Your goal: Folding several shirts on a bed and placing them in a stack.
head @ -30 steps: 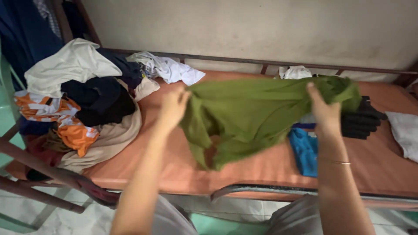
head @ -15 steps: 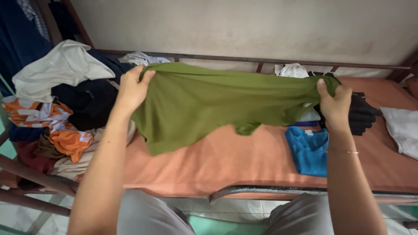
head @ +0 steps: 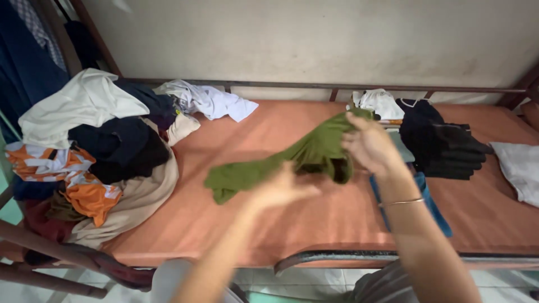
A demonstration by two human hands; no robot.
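Note:
A green shirt (head: 292, 160) hangs bunched over the orange mattress (head: 252, 213). My right hand (head: 370, 147) grips its upper end, fingers closed into the cloth. My left hand (head: 281, 189) is blurred just below the shirt's middle, fingers apart, close to the fabric or brushing it; I cannot tell if it holds any. The shirt's free end droops to the left.
A heap of mixed clothes (head: 95, 151) fills the mattress's left end. A white garment (head: 205, 101) lies at the back. Dark folded clothes (head: 443, 146) and a blue cloth (head: 429, 202) sit to the right. A metal bed rail (head: 314, 86) runs along the wall.
The shirt was stretched wide between both hands; now it is gathered toward my right hand. My left hand has let go of its end and moved right, under the shirt.

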